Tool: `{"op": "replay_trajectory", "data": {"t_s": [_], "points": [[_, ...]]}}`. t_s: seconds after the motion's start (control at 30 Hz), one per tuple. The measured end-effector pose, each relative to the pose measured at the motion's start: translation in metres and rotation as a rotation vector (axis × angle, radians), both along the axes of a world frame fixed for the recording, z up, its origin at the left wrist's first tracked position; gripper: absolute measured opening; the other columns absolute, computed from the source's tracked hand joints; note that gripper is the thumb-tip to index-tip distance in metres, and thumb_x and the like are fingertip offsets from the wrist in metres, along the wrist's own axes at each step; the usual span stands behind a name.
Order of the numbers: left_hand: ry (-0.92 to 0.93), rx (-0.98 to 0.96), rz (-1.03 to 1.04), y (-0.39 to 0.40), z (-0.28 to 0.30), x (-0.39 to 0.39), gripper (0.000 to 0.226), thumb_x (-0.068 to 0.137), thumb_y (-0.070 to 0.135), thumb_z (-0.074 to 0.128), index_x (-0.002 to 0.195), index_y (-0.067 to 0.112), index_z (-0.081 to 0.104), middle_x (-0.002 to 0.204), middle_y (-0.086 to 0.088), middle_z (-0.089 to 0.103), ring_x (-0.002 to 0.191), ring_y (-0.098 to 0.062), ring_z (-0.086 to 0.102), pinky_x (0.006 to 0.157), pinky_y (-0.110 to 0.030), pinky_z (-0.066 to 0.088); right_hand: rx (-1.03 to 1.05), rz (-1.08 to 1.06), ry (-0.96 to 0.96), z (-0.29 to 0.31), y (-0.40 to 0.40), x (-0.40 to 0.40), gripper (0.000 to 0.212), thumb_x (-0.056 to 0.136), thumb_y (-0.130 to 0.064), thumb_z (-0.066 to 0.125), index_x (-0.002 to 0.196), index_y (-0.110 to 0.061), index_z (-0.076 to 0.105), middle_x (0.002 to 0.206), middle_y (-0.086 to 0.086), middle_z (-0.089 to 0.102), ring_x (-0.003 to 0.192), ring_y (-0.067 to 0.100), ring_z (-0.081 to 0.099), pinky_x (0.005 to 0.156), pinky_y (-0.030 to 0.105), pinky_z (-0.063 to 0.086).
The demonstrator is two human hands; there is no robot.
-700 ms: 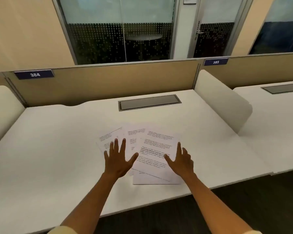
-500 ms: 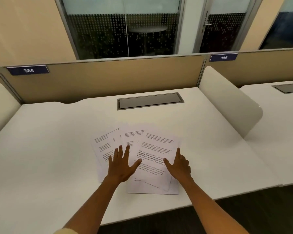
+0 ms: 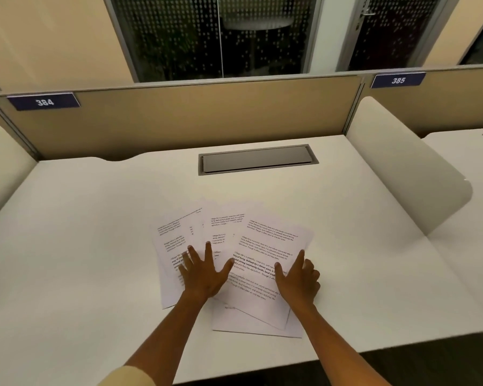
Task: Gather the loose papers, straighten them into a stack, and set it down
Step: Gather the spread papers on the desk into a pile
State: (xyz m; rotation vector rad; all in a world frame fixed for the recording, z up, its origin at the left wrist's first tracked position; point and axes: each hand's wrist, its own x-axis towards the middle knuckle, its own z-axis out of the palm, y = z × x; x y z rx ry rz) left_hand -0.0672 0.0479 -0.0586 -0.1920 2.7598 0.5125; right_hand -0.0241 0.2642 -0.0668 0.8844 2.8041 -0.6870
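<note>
Several printed white papers (image 3: 262, 240) lie fanned out and overlapping on the white desk (image 3: 81, 246), near its front edge. My left hand (image 3: 204, 271) rests flat on the left sheets, fingers spread. My right hand (image 3: 297, 277) presses flat on the right edge of the top sheet, thumb pointing inward. Neither hand grips a sheet. The lower parts of the middle sheets are hidden under my palms.
A grey cable hatch (image 3: 257, 158) is set into the desk behind the papers. Tan partition (image 3: 207, 115) with labels 384 and 385 closes the back. Rounded white side dividers (image 3: 407, 168) stand at right and far left. The desk's front edge runs just below the papers.
The view has dipped and shifted left. Both hands slid slightly toward me on the papers, and the sheets spread a little more to the left.
</note>
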Motion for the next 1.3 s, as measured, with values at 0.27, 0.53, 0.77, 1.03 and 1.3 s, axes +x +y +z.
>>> {"op": "replay_trajectory", "data": {"t_s": [0.27, 0.53, 0.77, 1.03, 1.3], "points": [[-0.046, 0.013, -0.037, 0.001, -0.016, -0.003, 0.094, 0.082, 0.079, 0.030, 0.154, 0.030, -0.005, 0.162, -0.019, -0.013, 0.149, -0.042, -0.010, 0.118, -0.059, 0.004, 0.053, 0.023, -0.005, -0.006, -0.010, -0.010, 0.083, 0.089, -0.062, 0.041, 0.153, -0.018, 0.011, 0.153, 0.009, 0.029, 0.132, 0.031, 0.034, 0.103, 0.045, 0.037], [0.030, 0.250, -0.050, -0.017, -0.012, -0.009, 0.087, 0.087, 0.070, 0.039, 0.155, 0.030, 0.001, 0.165, -0.005, -0.001, 0.152, -0.029, 0.001, 0.120, -0.051, 0.014, -0.028, 0.107, 0.031, -0.008, -0.026, -0.024, 0.083, 0.090, -0.060, 0.045, 0.154, -0.019, 0.011, 0.153, 0.005, 0.032, 0.131, 0.030, 0.036, 0.105, 0.043, 0.036], [0.162, 0.054, 0.192, -0.055, 0.001, -0.024, 0.078, 0.092, 0.062, 0.038, 0.153, 0.018, 0.017, 0.161, -0.022, 0.009, 0.149, -0.039, 0.009, 0.119, -0.056, 0.014, -0.064, 0.011, 0.117, -0.004, -0.030, -0.027, 0.076, 0.093, -0.052, 0.047, 0.153, -0.018, 0.015, 0.157, 0.012, 0.025, 0.141, 0.032, 0.027, 0.113, 0.047, 0.029], [0.102, 0.137, 0.286, -0.063, -0.007, -0.025, 0.084, 0.088, 0.062, 0.049, 0.148, 0.010, 0.023, 0.150, -0.029, 0.024, 0.142, -0.043, 0.020, 0.115, -0.053, 0.027, -0.078, 0.071, 0.066, -0.011, -0.051, -0.024, 0.086, 0.093, -0.059, 0.038, 0.155, -0.016, -0.002, 0.163, 0.013, 0.005, 0.150, 0.030, 0.005, 0.122, 0.045, 0.009], [0.089, 0.241, 0.211, -0.056, -0.010, -0.026, 0.093, 0.085, 0.068, 0.049, 0.152, 0.012, 0.017, 0.159, -0.025, 0.011, 0.149, -0.039, 0.007, 0.122, -0.052, 0.014, -0.182, 0.174, 0.079, -0.013, -0.073, -0.040, 0.097, 0.087, -0.069, 0.040, 0.154, -0.017, -0.006, 0.164, 0.008, 0.005, 0.151, 0.027, 0.004, 0.122, 0.045, 0.008]]}}
